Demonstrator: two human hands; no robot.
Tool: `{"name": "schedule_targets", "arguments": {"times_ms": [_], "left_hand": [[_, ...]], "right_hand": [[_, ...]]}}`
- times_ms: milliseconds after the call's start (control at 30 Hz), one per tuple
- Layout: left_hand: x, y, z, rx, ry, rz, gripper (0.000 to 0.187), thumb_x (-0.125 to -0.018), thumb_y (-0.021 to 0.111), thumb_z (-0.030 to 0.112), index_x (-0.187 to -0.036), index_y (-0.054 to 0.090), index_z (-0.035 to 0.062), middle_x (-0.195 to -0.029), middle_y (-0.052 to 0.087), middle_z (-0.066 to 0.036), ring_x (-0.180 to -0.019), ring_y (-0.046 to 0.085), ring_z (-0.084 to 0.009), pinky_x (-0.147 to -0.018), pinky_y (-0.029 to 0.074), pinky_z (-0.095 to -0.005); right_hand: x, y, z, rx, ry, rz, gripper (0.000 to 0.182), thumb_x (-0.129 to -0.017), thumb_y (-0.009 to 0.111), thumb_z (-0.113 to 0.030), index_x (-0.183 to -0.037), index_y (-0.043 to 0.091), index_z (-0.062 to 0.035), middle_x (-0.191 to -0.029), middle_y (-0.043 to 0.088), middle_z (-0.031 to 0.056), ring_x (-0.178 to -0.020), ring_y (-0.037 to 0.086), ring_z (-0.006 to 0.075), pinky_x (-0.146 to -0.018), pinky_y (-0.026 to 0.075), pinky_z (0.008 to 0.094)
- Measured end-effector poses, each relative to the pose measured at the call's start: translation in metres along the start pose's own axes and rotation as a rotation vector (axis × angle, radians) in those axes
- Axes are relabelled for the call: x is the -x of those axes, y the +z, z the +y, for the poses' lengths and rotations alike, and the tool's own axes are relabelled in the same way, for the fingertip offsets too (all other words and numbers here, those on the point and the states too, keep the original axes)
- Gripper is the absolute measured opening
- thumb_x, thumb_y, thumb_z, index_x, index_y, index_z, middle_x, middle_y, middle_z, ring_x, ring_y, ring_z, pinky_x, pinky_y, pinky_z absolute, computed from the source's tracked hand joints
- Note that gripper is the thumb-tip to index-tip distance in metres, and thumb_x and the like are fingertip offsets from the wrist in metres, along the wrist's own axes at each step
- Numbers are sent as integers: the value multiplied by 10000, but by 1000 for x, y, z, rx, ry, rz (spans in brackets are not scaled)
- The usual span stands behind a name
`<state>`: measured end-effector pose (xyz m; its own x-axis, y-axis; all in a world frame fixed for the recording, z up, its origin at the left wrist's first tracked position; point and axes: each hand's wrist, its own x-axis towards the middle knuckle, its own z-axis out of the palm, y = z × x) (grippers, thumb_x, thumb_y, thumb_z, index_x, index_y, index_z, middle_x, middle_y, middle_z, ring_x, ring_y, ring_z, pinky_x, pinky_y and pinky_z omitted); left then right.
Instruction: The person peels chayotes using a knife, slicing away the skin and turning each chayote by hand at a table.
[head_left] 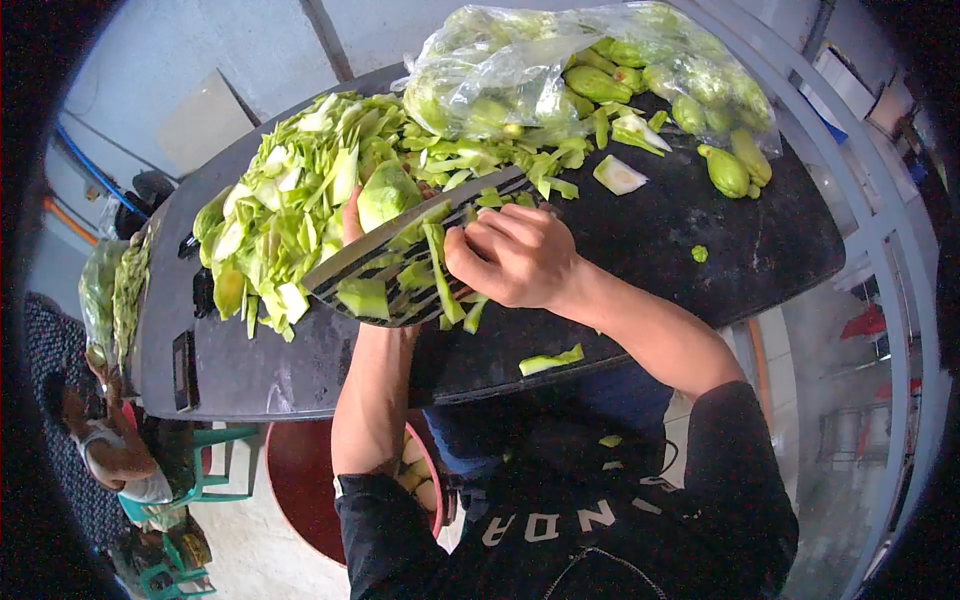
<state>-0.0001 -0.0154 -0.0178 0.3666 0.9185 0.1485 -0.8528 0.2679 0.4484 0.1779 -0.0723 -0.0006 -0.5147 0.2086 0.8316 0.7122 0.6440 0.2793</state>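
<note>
A wide knife (385, 240) with a shiny blade edge lies across the middle of the view, bits of green peel sticking to its dark, streaked side. My right hand (510, 252) is closed around its right end, where the handle is hidden by the fingers. Behind the blade, my left hand (353, 216) holds a pale green chayote (388, 196); most of that hand is covered by the knife. A big heap of green peels (290, 200) rises on the black table (690, 290) to the left of the chayote.
A clear plastic bag (500, 70) of whole chayotes sits at the back. Two loose chayotes (727, 172) lie at the right. Below the table's near edge stands a red tub (300, 480) with pale pieces inside. Another person (120, 455) sits at the far left.
</note>
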Motion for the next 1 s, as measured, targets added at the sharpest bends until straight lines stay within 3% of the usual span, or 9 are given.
{"name": "schedule_targets", "arguments": {"times_ms": [133,367,500,700,767,833,900,933,1000], "left_hand": [[5,32,-6,-164,166,288,519,-943,431,479,-1204,604,65,-1112,659,-113,-1011,618,-283,-925,489,-456],[6,29,2,-159,173,206,524,-944,440,466,-1256,564,63,-1164,635,-90,-1071,601,-259,-929,494,-428],[8,33,-1,-93,144,154,535,-940,448,464,-1280,544,62,-1167,630,-90,-1076,594,-251,-922,498,-423],[8,31,-3,-257,110,211,541,-926,456,479,-1272,555,75,-1169,629,-93,-1033,602,-253,-848,514,-419],[8,46,-6,-148,145,348,531,-918,464,489,-1260,562,95,-1162,626,-92,-996,606,-249,-787,521,-419],[7,35,0,-195,94,170,517,-916,466,499,-1244,569,112,-1146,625,-94,-983,602,-243,-733,518,-415],[8,30,1,-189,27,-14,493,-912,510,481,-1258,560,133,-1221,612,-84,-1124,571,-250,-879,481,-420],[10,38,-5,-228,66,128,515,-915,474,496,-1245,568,113,-1140,624,-102,-998,600,-241,-760,519,-421],[10,39,-9,-207,81,178,522,-914,476,499,-1249,565,109,-1141,624,-105,-998,607,-248,-806,516,-427]], "right_hand": [[6,12,11,-100,163,-27,121,-784,589,-141,-872,544,-71,-624,565,26,-567,646,199,-479,525,343],[14,18,23,-155,378,-116,103,-795,594,-103,-863,517,-89,-655,623,76,-559,652,290,-483,532,403],[5,-2,22,-231,273,-89,181,-743,648,-102,-864,514,-90,-662,621,64,-597,662,275,-474,522,404],[-1,0,11,-241,185,-53,104,-783,593,-78,-845,510,-90,-650,610,47,-594,667,263,-465,521,395],[5,8,22,-189,309,-107,83,-807,579,-76,-851,509,-76,-656,625,80,-597,673,283,-473,530,405],[10,7,29,-103,389,-179,63,-826,564,-74,-852,507,-68,-669,638,101,-603,676,293,-483,535,420],[10,3,33,-111,403,-166,61,-826,562,-67,-847,505,-73,-675,642,100,-605,676,293,-483,534,421],[8,2,32,-120,380,-118,63,-822,565,-70,-846,508,-82,-669,635,97,-599,674,287,-480,530,416],[2,-9,26,-182,295,-102,67,-818,568,-71,-845,509,-86,-665,631,96,-595,673,282,-477,527,413]]}}
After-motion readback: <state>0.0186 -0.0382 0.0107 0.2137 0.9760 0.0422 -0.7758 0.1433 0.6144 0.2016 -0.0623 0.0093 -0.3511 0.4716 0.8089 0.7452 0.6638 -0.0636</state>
